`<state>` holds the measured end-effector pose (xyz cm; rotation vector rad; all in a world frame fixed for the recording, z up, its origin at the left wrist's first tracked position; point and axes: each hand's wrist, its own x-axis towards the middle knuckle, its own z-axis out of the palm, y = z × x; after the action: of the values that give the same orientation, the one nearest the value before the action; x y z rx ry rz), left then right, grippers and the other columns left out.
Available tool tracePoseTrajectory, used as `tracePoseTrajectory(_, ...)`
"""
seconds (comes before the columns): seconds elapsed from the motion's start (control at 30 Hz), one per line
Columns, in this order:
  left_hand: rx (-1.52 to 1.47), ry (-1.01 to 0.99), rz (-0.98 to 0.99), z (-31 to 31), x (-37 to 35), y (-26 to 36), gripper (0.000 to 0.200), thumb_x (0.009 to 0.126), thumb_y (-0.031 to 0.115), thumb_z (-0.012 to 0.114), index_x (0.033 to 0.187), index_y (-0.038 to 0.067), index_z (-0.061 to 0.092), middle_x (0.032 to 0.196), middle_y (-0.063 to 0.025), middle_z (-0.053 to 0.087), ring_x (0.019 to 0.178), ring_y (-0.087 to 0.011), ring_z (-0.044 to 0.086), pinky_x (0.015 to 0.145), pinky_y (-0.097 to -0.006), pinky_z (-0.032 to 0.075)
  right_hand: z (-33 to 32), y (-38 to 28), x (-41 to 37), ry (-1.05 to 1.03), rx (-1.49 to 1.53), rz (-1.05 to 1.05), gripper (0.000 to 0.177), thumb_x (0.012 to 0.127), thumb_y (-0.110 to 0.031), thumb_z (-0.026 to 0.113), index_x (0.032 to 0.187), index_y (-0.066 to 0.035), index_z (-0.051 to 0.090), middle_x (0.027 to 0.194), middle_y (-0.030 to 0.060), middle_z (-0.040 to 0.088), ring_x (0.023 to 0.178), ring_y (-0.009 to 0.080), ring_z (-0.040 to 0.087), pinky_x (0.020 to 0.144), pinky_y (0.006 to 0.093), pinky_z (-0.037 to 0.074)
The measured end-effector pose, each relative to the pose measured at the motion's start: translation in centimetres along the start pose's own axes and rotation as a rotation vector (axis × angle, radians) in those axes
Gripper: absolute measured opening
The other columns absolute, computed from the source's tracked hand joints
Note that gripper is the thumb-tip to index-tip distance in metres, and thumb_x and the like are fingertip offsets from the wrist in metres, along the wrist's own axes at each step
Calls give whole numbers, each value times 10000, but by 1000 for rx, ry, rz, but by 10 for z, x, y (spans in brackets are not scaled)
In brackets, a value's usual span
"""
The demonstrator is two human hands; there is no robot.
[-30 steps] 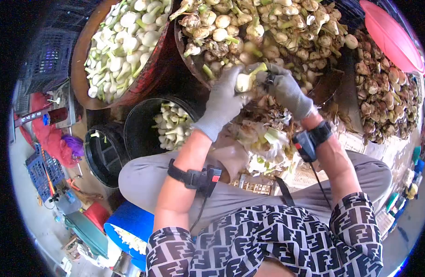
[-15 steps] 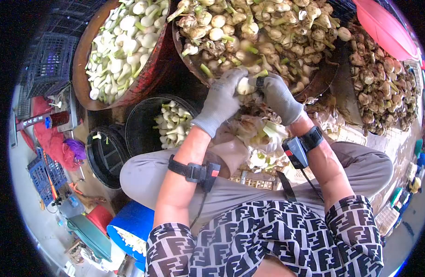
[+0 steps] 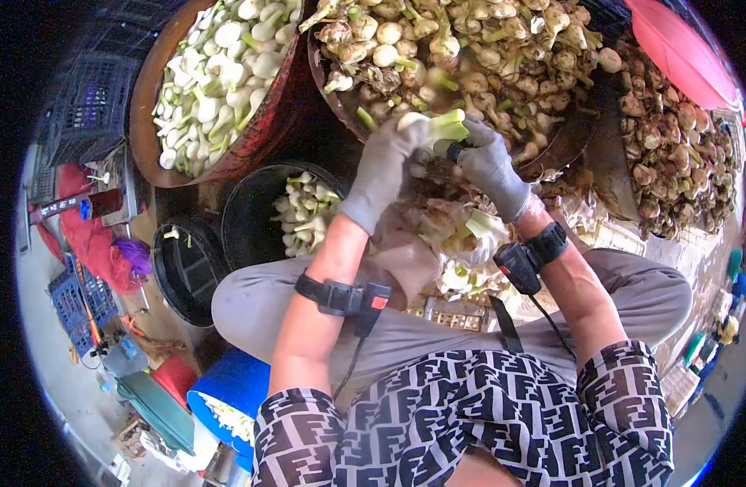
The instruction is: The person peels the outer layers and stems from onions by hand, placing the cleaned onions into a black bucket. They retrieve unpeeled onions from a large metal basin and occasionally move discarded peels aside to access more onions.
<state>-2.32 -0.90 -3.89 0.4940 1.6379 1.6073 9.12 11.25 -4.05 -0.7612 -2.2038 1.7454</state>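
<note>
Over the near rim of the big tub, my gloved left hand (image 3: pixel 387 166) is closed around a garlic bulb (image 3: pixel 413 122). Its pale green stem (image 3: pixel 449 127) points right, towards my other hand. Gloved too, my right hand (image 3: pixel 493 166) is curled just beside the stem. A small dark piece (image 3: pixel 453 151) shows at its thumb, but the curled fingers hide what it is. Behind both hands, the tub (image 3: pixel 338 96) holds unpeeled, brownish garlic bulbs in murky water. Loose garlic skins (image 3: pixel 446 223) are heaped below my wrists.
At upper left stands a reddish tub (image 3: pixel 142 122) of clean white garlic. A black bucket (image 3: pixel 241 213) with more white bulbs is left of my forearm, beside another black bucket (image 3: pixel 163 276). Soiled garlic (image 3: pixel 673 154) is piled at right, under a pink basin (image 3: pixel 685 49).
The garlic bulb has turned and risen slightly in my left hand, so its stem now lies sideways to the right. My right hand stays close by.
</note>
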Motion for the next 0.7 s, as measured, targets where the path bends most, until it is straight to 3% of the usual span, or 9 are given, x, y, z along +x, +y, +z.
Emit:
tracePoseTrajectory(0.03, 222, 17, 164, 1, 2, -6, 396, 871, 456, 477, 993, 89, 563, 793, -31, 612, 541, -84, 538, 410, -197, 430, 1, -2, 0, -7, 14, 18, 266, 783, -6, 592, 1049, -20, 596, 941, 15, 633, 798, 76, 552, 727, 226, 449)
tracePoseTrajectory(0.13, -48, 67, -141, 2, -11, 10, 385, 869, 447, 478, 994, 95, 569, 789, -13, 608, 515, -65, 510, 371, -190, 388, -2, -16, -3, -32, 405, 266, 191, 744, -84, 618, 929, -41, 625, 848, 96, 622, 779, 238, 608, 738, 301, 455)
tracePoseTrajectory(0.23, -418, -22, -531, -11, -3, 17, 366, 875, 429, 463, 996, 103, 577, 784, -4, 609, 511, -55, 504, 328, -181, 340, -25, -18, -8, -252, -207, -397, 181, 769, -104, 599, 931, -27, 622, 848, 81, 632, 771, 211, 607, 729, 288, 460)
tracePoseTrajectory(0.27, -519, -89, -633, -16, 0, 15, 360, 878, 423, 457, 999, 106, 578, 782, -3, 611, 515, -54, 506, 317, -178, 326, -25, -19, -11, -242, -223, -341, 193, 770, -103, 593, 942, -18, 618, 856, 78, 636, 771, 203, 605, 725, 285, 462)
tracePoseTrajectory(0.4, 340, 181, 187, -23, 10, -38, 357, 869, 392, 499, 958, 61, 598, 802, -76, 638, 643, -160, 595, 568, -266, 480, -14, -10, -19, -108, -17, -126, 232, 759, -79, 577, 966, 21, 604, 872, 67, 642, 761, 163, 592, 706, 275, 468)
tracePoseTrajectory(0.43, 217, 170, 48, -18, 7, -15, 307, 828, 323, 588, 970, 51, 601, 838, -111, 635, 753, -218, 618, 735, -289, 469, -10, -8, -19, -77, 88, -24, 229, 746, -66, 578, 956, 21, 606, 865, 78, 638, 756, 176, 590, 709, 276, 468)
tracePoseTrajectory(0.53, 747, 253, 384, -4, -4, 22, 261, 773, 251, 662, 962, 74, 628, 831, -96, 643, 768, -232, 623, 717, -290, 474, 0, -19, -15, 28, 386, 352, 210, 698, -19, 587, 904, 0, 623, 833, 137, 622, 740, 263, 595, 732, 285, 468)
tracePoseTrajectory(0.67, 718, 158, 106, -8, -8, 23, 208, 770, 191, 673, 940, 76, 638, 793, -67, 650, 687, -179, 631, 618, -283, 489, -10, -23, -22, -83, -5, -46, 142, 720, -23, 583, 857, -13, 620, 800, 123, 619, 729, 177, 596, 697, 269, 475)
tracePoseTrajectory(0.7, 287, 127, -12, -8, -3, 24, 210, 793, 140, 641, 976, 38, 618, 835, -55, 656, 723, -139, 634, 577, -260, 501, -18, -25, -22, -69, -184, -199, 123, 719, -25, 591, 839, -20, 618, 788, 115, 620, 726, 161, 594, 685, 270, 478)
